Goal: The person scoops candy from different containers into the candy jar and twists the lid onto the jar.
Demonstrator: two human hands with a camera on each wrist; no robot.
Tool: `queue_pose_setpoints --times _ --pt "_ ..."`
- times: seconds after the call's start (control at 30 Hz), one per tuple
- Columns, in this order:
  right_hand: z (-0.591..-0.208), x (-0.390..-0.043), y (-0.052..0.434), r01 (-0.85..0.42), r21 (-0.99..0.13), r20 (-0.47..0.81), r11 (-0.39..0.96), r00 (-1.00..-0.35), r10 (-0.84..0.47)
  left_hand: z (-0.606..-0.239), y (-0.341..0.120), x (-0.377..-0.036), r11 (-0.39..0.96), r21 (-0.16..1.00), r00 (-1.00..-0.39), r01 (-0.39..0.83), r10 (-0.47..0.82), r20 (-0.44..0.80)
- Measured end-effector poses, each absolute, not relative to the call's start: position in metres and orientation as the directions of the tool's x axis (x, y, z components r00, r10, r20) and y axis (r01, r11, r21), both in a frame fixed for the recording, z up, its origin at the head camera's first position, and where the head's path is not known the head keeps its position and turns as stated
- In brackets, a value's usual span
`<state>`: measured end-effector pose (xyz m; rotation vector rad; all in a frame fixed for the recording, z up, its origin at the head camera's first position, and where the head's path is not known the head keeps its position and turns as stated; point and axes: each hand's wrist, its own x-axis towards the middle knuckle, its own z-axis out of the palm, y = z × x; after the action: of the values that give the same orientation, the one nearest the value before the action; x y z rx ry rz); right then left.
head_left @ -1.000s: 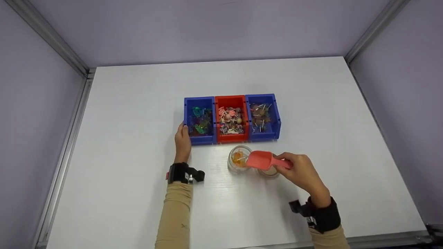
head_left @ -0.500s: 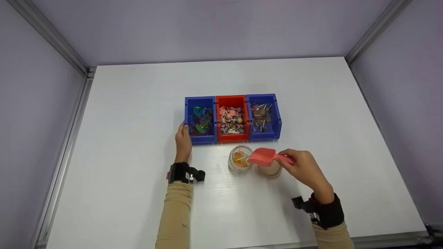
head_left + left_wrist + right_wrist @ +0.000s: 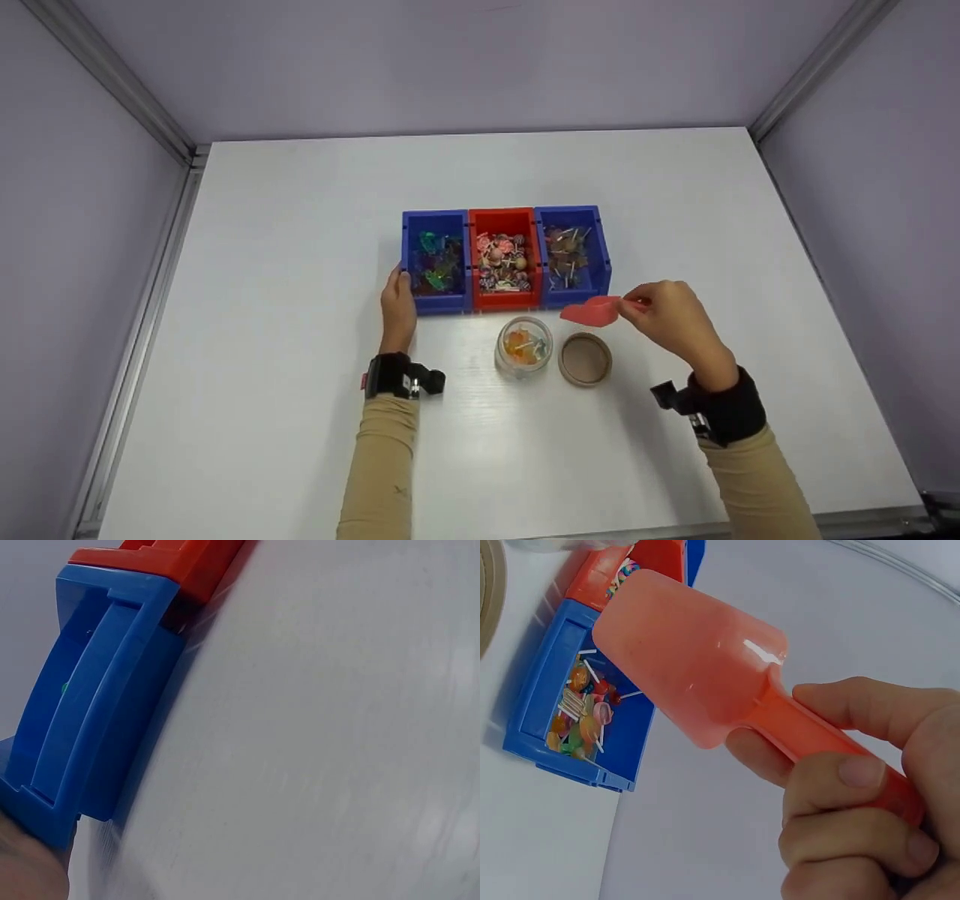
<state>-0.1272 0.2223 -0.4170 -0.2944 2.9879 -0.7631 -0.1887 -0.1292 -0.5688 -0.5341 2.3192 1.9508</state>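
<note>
Pink scoop (image 3: pixel 686 660): right fingers (image 3: pixel 836 776) wrap handle (image 3: pixel 817 735) | candies (image 3: pixel 523 345) in jar (image 3: pixel 510 367): head view only | left fingers (image 3: pixel 392 281) unclear

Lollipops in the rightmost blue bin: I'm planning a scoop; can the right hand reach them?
Probably yes: the right hand holds the pink scoop nearby, and the blue bin is open-topped.

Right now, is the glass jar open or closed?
Open: in the head view, nothing covers the mouth of the glass jar, and candies show inside. A round brown piece, possibly its lid, lies beside it.
</note>
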Motion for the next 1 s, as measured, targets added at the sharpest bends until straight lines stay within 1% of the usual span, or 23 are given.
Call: queue_pose_setpoints --times 0.3,0.47,0.73,0.9,1.0 --pt "-0.416 -0.156 0.220 -0.159 -0.474 -0.006 0.866 -0.983 -0.183 -0.570 -0.129 -0.187 0.125 0.943 -0.939 -0.307 -0.202 -0.279" --pt "-0.419 -0.172 0.217 -0.099 -0.473 -0.044 0.875 -0.990 -0.136 -0.570 -0.130 -0.187 0.124 0.948 -0.942 -0.292 -0.210 -0.262" --pt "-0.420 -0.197 0.208 0.038 -0.432 -0.188 0.901 -0.981 -0.049 -0.573 -0.130 -0.188 0.140 0.952 -0.945 -0.272 -0.226 -0.237" --pt "-0.418 -0.211 0.200 0.074 -0.380 -0.281 0.922 -0.959 -0.038 -0.572 -0.130 -0.188 0.149 0.947 -0.942 -0.285 -0.228 -0.248" --pt "-0.418 -0.218 0.196 0.094 -0.364 -0.314 0.927 -0.949 -0.027 -0.572 -0.130 -0.188 0.146 0.948 -0.942 -0.283 -0.228 -0.247"
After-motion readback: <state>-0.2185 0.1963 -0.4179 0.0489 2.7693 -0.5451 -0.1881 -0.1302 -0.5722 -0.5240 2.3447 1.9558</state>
